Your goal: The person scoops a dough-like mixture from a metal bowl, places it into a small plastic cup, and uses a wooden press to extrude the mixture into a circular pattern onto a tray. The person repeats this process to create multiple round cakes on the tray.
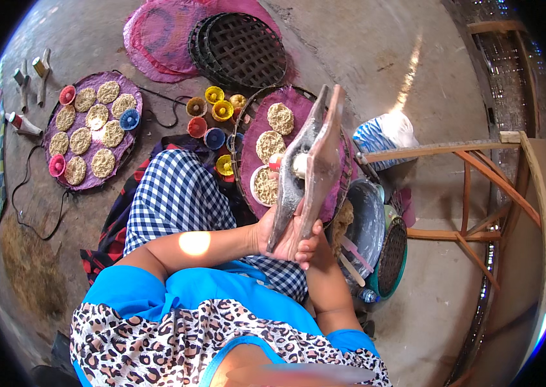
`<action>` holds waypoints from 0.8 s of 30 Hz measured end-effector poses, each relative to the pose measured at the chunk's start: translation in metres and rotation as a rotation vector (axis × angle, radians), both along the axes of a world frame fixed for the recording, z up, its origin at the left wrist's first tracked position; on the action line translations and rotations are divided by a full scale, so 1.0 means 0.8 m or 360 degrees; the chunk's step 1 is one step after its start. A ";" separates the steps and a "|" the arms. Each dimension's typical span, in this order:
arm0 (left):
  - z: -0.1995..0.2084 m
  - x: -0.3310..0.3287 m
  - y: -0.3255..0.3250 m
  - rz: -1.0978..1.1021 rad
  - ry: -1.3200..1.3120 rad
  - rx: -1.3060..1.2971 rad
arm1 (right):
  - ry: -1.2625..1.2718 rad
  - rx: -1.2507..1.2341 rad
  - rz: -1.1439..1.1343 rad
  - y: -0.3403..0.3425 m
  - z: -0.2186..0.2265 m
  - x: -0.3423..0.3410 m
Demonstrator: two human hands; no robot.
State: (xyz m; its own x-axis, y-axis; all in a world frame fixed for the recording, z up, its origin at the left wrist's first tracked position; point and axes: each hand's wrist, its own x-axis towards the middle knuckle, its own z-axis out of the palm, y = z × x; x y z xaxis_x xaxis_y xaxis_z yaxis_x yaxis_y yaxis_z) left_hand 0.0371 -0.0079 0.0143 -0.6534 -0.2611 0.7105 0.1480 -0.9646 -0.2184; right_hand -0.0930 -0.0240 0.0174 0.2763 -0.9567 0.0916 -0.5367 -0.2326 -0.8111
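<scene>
Both my hands grip a two-handled wooden press (322,148), raised over the near tray. My left hand (265,229) closes round the lower end of its grey half, and my right hand (310,244) wraps the brown half. A pale cylinder (299,166) shows between the two halves, with a red and white part beside it. Below lies a round woven tray (239,137) lined with purple cloth (295,106). Two coiled noodle rounds (270,147) rest on it, and a third sits inside a white ring (257,193), partly hidden by the press.
Left is another cloth-lined tray (96,80) bearing several noodle rounds. Coloured cups (223,111) cluster between the trays. Stacked dark woven trays (245,50) lie on pink cloths at the back. Right stand a grey basin (366,206), a blue-white bag (386,138) and a wooden frame (440,151).
</scene>
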 end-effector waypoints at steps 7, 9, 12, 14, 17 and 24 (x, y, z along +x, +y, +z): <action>0.011 -0.012 0.010 -0.0095 0.0089 -0.0193 | 0.0178 -0.0162 0.0014 0.008 -0.006 0.007; 0.014 -0.016 0.012 -0.0086 0.0113 -0.0208 | 0.0211 -0.0204 0.0021 0.009 -0.007 0.008; 0.017 -0.023 0.014 -0.0173 0.0078 -0.0270 | 0.0307 -0.0241 0.0060 0.011 -0.008 0.014; 0.020 -0.026 0.015 -0.0209 -0.0027 -0.0341 | 0.0363 -0.0284 0.0112 0.013 -0.008 0.020; 0.022 -0.027 0.018 -0.0161 -0.0091 -0.0406 | 0.0366 -0.0406 0.0114 0.013 -0.010 0.027; 0.020 -0.029 0.023 -0.0153 -0.0150 -0.0464 | 0.0474 -0.0359 0.0135 -0.007 -0.006 0.016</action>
State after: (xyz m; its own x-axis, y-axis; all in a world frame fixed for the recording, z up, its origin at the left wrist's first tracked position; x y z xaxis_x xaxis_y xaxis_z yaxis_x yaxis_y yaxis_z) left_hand 0.0141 0.0109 0.0299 -0.7316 0.0109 0.6816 0.0594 -0.9951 0.0796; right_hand -0.0804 -0.0293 0.0128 0.3997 -0.8944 0.2008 -0.7123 -0.4409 -0.5461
